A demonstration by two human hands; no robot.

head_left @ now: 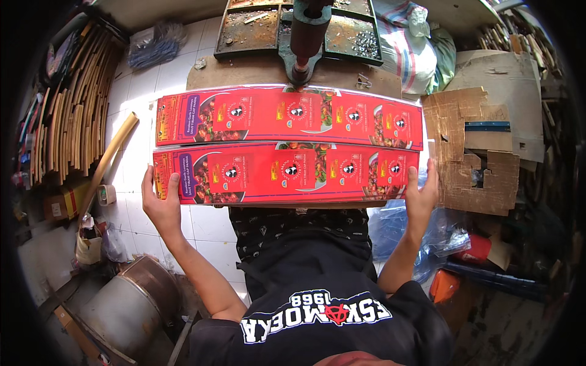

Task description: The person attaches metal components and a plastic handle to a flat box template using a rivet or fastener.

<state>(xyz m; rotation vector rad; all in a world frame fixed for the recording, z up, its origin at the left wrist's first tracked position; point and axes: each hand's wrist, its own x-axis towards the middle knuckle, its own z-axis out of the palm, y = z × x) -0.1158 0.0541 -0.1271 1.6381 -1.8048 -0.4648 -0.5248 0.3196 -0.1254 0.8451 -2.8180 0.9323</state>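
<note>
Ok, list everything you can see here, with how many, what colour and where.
printed carton sheets: two stacks, red, centre, side by side
press machine: one, dark rusty, top centre
trays: several, rusty, flanking the press
sack: one, striped, top right
cardboard scraps: a pile, brown, right
wooden strips: a bundle, tan, left
metal drum: one, grey, lower left
left hand: near stack's left end
right hand: near stack's right end
</note>
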